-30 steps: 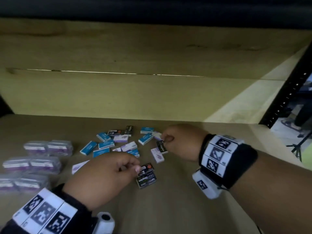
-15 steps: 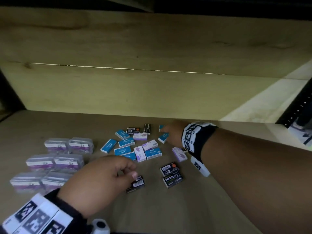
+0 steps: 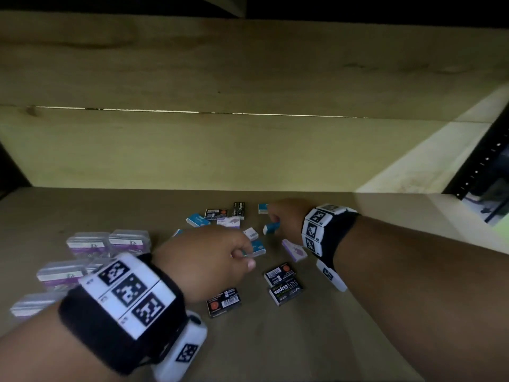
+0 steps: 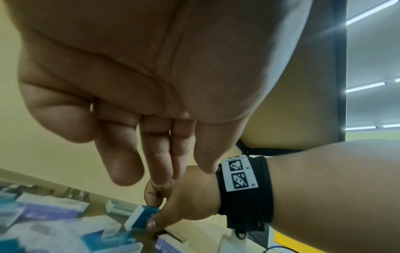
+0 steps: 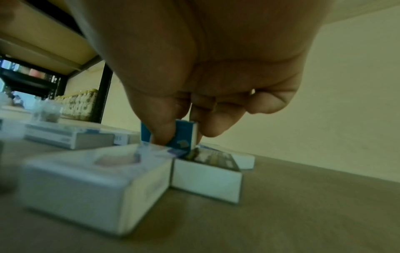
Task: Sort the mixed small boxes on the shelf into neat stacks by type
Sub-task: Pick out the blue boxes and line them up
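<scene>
While the right hand (image 3: 285,219) is reaching to the back of the shelf (image 3: 316,340), its thumb and fingers are pinching a small blue box (image 3: 271,228) by the two long sides. This box is standing on its narrow edge, tilted, and its lower edge is very close to the white boxes around it; I cannot tell if it is touching them. Another blue box (image 3: 263,208) is lying flat just behind the fingers.

The left hand (image 3: 203,261) is hanging over the middle of the pile with the fingers curled loosely downward. In the left wrist view nothing is between them, so the hand is holding nothing. Its fingertips are just beside a blue and white box (image 3: 258,248), but contact is not clear.

Around the hands, blue, white-purple and black boxes are lying mixed and flat. A white box with purple print (image 3: 294,250) is lying beside the right wrist. Three black staple boxes (image 3: 283,282) are lying near the front, two of them touching each other and one apart under the left wrist.

On the left side, clear plastic cases (image 3: 108,244) with purple labels are standing in rows; what they are containing is too blurred to tell.
</scene>
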